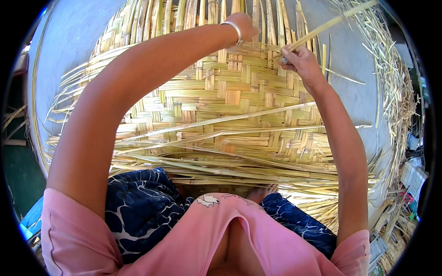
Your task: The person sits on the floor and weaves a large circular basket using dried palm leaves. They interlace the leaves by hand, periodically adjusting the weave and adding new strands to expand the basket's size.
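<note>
A large woven mat (pixel 221 99) of flat yellow-green cane strips spreads before me, with loose upright strips (pixel 184 16) fanning out at its far edge. My right hand (pixel 301 64) pinches one long flat strip (pixel 329 26) between thumb and fingers, above the mat's far right part. That strip slants up to the upper right. My left hand (pixel 245 28), with a pale bangle (pixel 235 32) at the wrist, reaches across to the far edge among the upright strips. Its fingers are blurred and partly hidden, so what it touches is unclear.
Several loose long strips (pixel 221 132) lie across the near part of the mat, and more are bunched by my feet. A heap of thin split strips (pixel 391 92) runs along the right side of the grey floor (pixel 347 103). Strip ends (pixel 69 103) stick out at the left.
</note>
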`<state>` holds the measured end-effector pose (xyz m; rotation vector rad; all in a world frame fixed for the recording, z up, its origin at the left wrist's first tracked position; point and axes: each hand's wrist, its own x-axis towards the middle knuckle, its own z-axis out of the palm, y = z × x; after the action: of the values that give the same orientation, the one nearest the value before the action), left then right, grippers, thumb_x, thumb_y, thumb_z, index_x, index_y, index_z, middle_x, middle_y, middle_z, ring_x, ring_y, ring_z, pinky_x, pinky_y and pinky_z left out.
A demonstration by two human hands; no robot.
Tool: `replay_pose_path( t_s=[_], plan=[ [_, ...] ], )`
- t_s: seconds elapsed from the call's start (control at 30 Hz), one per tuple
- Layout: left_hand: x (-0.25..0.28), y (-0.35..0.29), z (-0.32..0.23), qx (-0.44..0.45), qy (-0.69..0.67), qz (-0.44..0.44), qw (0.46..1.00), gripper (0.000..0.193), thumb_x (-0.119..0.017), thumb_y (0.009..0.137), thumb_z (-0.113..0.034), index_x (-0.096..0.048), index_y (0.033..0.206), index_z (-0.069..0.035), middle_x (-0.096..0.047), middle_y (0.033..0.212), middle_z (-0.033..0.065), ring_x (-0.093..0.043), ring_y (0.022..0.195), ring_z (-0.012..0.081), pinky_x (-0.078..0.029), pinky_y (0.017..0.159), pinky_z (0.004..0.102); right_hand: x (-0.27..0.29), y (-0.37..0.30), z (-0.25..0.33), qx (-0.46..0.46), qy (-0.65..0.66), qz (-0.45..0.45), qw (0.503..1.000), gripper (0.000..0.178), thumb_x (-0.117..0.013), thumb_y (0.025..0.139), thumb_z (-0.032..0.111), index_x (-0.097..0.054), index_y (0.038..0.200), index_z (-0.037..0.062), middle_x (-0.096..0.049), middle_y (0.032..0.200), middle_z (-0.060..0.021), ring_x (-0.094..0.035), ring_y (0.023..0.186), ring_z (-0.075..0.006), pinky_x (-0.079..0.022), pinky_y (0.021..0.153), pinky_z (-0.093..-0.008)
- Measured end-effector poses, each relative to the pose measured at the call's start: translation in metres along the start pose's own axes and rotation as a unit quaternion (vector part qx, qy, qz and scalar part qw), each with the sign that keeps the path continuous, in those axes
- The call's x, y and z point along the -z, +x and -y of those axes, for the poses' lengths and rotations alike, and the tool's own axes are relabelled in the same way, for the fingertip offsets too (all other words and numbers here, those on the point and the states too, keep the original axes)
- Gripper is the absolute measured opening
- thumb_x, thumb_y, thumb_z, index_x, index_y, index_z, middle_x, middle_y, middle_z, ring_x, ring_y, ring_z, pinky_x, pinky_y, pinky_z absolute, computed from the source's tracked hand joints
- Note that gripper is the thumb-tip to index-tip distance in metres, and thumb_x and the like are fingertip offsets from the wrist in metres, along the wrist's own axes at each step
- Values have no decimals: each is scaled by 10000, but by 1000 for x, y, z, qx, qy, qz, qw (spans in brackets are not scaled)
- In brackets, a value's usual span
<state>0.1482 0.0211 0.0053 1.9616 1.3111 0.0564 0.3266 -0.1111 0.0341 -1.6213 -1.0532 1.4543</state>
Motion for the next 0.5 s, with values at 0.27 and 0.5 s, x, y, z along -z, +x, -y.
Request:
replay_pose_path(
  t_s=[0.27,0.5],
  plan=[
    [-29,34,-13,98,4,-31,995,487,-737,677,-441,-682,812,24,-652,726,124,-608,570,202,-507,575,335,-4,28,-3,7,-110,45,993,260,-580,887,195,-552,1067,9,-602,918,-52,-618,818,-137,-509,720,-264],
    [-33,16,-28,105,65,-40,992,436,-724,675,-384,-685,873,2,-670,804,151,-658,721,268,-525,656,371,-8,40,-9,9,-158,59,986,221,-597,852,133,-561,1024,-3,-621,876,-77,-633,782,-147,-528,682,-278]
  ],
)
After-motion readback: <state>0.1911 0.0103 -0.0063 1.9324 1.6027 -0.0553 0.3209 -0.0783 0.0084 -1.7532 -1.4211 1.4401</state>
